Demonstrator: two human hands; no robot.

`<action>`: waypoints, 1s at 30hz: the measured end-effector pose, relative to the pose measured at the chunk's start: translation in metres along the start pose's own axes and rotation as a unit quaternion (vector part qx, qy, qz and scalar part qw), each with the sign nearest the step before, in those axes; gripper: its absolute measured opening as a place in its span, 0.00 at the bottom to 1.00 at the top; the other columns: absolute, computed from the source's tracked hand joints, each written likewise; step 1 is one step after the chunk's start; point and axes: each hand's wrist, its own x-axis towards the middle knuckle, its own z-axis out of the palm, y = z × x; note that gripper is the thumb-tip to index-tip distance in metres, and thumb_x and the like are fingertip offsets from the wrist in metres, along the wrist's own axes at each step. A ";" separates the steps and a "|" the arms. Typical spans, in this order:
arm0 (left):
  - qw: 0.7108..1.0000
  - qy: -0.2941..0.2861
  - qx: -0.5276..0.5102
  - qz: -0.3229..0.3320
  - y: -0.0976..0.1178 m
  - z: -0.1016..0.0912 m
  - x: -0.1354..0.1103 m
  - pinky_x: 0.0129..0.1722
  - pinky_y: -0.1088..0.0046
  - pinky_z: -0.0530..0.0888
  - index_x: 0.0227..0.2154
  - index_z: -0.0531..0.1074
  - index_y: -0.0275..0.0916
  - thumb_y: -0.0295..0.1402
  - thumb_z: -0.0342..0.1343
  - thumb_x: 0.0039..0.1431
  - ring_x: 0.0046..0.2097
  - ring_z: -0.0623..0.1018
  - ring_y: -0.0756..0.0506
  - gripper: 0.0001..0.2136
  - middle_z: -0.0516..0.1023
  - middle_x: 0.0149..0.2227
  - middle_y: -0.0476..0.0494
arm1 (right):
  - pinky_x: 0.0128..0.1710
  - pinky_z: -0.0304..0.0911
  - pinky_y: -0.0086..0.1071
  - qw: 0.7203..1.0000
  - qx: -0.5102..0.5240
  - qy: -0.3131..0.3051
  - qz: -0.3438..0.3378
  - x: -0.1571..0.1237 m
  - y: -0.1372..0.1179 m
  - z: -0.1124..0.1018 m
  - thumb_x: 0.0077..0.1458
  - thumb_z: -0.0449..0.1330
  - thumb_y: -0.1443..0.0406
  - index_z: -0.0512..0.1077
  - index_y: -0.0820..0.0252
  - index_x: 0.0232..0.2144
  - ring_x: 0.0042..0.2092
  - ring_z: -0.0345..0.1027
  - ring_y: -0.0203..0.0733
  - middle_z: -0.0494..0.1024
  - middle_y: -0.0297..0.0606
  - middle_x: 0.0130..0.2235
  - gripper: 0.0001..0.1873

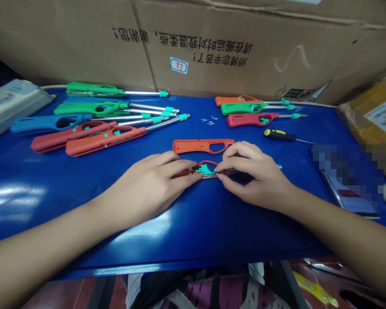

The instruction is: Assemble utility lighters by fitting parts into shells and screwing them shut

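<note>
The left hand has its fingers nearly closed on the left part of an opened orange lighter. The right hand pinches the same lighter just beside its green trigger; whether it also grips some small part, I cannot tell. The lighter lies on the blue counter, near a loose orange cover. Behind them are some small pale pieces, and to the right, a screwdriver.
</note>
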 end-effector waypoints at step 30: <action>0.998 0.029 -0.048 -0.016 0.000 0.002 0.000 0.49 0.61 0.78 0.52 0.77 0.40 0.32 0.53 0.71 0.50 0.78 0.41 0.12 0.81 0.54 0.42 | 0.43 0.56 0.42 0.991 -0.075 -0.091 -0.064 -0.009 -0.010 -0.006 0.67 0.57 0.65 0.78 0.57 0.45 0.42 0.66 0.43 0.76 0.38 0.39 0.10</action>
